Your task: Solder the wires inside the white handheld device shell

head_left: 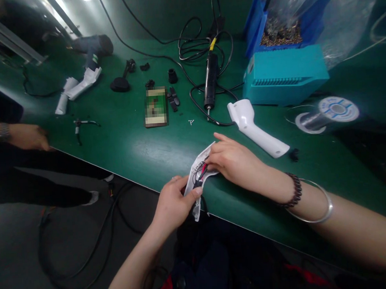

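Observation:
My left hand (172, 203) grips the lower end of a white plastic housing half (197, 170) at the near edge of the green table (127, 140). Red and black wires lie inside the shell. My right hand (235, 159) holds its upper part, fingers pressing on the wires. A second white housing half (255, 129) lies on the table just beyond my right hand. Bracelets circle my right wrist.
An electric screwdriver (210, 80) with coiled cable, a teal box (283, 75), a blue bin of screws (279, 30), a solder spool (335, 112) and small black parts (173, 95) lie ahead. Another person's hand (29, 137) rests at the left edge near an assembled white tool (84, 79).

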The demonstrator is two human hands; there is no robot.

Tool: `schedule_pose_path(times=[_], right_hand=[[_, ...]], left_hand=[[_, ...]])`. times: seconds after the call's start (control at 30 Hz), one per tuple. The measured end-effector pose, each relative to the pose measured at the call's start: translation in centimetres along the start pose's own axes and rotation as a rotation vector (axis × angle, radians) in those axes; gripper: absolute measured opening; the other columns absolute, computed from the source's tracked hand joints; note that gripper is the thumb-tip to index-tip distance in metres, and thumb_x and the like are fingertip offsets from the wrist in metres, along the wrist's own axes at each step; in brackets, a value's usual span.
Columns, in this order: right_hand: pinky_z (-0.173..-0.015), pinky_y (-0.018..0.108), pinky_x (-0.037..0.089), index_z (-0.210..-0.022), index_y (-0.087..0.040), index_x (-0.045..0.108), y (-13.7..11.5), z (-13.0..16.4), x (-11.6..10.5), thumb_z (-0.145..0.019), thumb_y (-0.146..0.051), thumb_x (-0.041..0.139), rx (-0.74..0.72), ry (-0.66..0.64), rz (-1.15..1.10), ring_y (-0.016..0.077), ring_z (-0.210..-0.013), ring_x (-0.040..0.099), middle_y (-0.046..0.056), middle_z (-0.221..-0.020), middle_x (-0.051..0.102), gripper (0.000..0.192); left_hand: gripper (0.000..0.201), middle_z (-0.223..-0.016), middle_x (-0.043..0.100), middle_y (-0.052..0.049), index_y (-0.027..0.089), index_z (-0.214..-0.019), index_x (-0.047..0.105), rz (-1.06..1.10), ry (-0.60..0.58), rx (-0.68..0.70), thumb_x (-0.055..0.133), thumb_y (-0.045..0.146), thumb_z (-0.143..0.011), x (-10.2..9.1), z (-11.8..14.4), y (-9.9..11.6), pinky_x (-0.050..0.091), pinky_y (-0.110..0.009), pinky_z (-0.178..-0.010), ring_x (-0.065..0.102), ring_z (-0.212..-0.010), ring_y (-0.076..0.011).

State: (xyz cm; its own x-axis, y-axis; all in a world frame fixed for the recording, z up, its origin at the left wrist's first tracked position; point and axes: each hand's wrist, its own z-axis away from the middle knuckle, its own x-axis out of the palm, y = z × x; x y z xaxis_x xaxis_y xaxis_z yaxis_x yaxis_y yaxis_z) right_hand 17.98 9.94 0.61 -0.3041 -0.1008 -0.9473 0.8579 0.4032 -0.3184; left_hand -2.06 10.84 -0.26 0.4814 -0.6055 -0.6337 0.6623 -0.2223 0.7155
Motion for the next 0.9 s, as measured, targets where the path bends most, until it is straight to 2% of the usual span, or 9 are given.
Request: schedule_pose_path(times=[0.17,0.3,0.47,0.53,0.67,0.73,0.8,0.87,0.9], right_hand=[[-0.105,0.047,0.026,-0.078,-0.016,0.069,-0.7,-1.1,-0.4,-0.075,-0.011,0.069,0.123,-0.034,-0.019,0.0173,-0.073,0.058,0.002,-0.071,0.060,0.006],[-0.102,0.047,0.028,-0.076,-0.016,0.068,-1.0,-1.5,-0.5,-0.074,-0.012,0.070,0.147,-0.023,0.019,0.0189,-0.077,0.057,0.002,-0.072,0.061,0.005],[-0.087,0.038,0.041,-0.077,-0.013,0.069,-0.6,-0.5,-0.7,-0.073,-0.015,0.073,0.153,0.004,-0.078,0.0210,-0.079,0.057,0.005,-0.074,0.064,0.005],[-0.081,0.033,0.044,-0.080,-0.012,0.070,-0.3,-0.2,-0.7,-0.073,-0.012,0.072,0.139,0.049,-0.176,0.0214,-0.083,0.057,0.007,-0.081,0.066,0.007],[-0.091,0.033,0.042,-0.096,-0.012,0.069,0.8,-0.6,-1.0,-0.076,-0.013,0.068,0.132,0.141,-0.299,0.0210,-0.099,0.058,0.009,-0.103,0.066,0.019],[-0.089,0.032,0.043,-0.103,-0.012,0.068,1.3,-1.5,-1.3,-0.075,-0.017,0.070,0.160,0.028,-0.299,0.0213,-0.100,0.059,0.009,-0.107,0.066,0.028],[-0.078,0.029,0.046,-0.107,-0.015,0.067,1.7,-2.4,-1.6,-0.072,-0.021,0.074,0.215,-0.173,-0.293,0.0209,-0.092,0.062,0.007,-0.103,0.068,0.036],[-0.066,0.026,0.045,-0.105,-0.020,0.068,1.8,-3.1,-1.9,-0.071,-0.026,0.075,0.252,-0.326,-0.257,0.0196,-0.084,0.064,0.004,-0.095,0.070,0.036],[-0.063,0.025,0.043,-0.104,-0.021,0.068,1.7,-3.4,-1.9,-0.071,-0.027,0.075,0.252,-0.354,-0.219,0.0194,-0.081,0.064,0.002,-0.092,0.070,0.034]], left_hand=[[0.019,-0.059,0.048,0.002,0.017,-0.071,0.065,0.005,0.038,-0.022,0.054,0.029,-0.080,0.3,-0.3,-0.2,0.034,-0.025,-0.059,0.048,-0.062,-0.0152],[0.014,-0.059,0.051,0.002,0.019,-0.073,0.069,0.046,0.091,-0.074,0.059,0.028,-0.076,0.6,-0.6,-0.5,0.034,-0.024,-0.060,0.048,-0.062,-0.0148],[0.017,-0.066,0.060,0.000,0.019,-0.080,0.072,0.092,0.106,-0.112,0.062,0.030,-0.072,0.9,-0.9,-0.9,0.037,-0.024,-0.058,0.053,-0.065,-0.0165],[0.019,-0.069,0.063,-0.001,0.018,-0.081,0.072,0.114,0.113,-0.127,0.061,0.030,-0.072,1.1,-1.0,-1.0,0.037,-0.024,-0.057,0.055,-0.065,-0.0169],[0.019,-0.062,0.063,0.001,0.017,-0.079,0.071,0.176,0.091,-0.163,0.060,0.031,-0.072,1.3,-1.1,-0.8,0.037,-0.023,-0.050,0.056,-0.057,-0.0156],[0.018,-0.057,0.062,0.002,0.016,-0.077,0.070,0.200,0.085,-0.185,0.061,0.030,-0.071,1.3,-1.1,-0.7,0.036,-0.022,-0.048,0.055,-0.053,-0.0152],[0.017,-0.055,0.061,0.002,0.016,-0.075,0.068,0.217,0.086,-0.204,0.061,0.030,-0.070,1.4,-1.1,-0.7,0.037,-0.022,-0.047,0.055,-0.052,-0.0151],[0.018,-0.055,0.060,0.002,0.015,-0.075,0.066,0.234,0.083,-0.217,0.063,0.032,-0.069,1.4,-1.2,-0.9,0.037,-0.022,-0.047,0.055,-0.052,-0.0152],[0.018,-0.055,0.060,0.002,0.015,-0.075,0.066,0.242,0.082,-0.222,0.063,0.032,-0.069,1.4,-1.3,-1.1,0.038,-0.022,-0.047,0.055,-0.052,-0.0152]])
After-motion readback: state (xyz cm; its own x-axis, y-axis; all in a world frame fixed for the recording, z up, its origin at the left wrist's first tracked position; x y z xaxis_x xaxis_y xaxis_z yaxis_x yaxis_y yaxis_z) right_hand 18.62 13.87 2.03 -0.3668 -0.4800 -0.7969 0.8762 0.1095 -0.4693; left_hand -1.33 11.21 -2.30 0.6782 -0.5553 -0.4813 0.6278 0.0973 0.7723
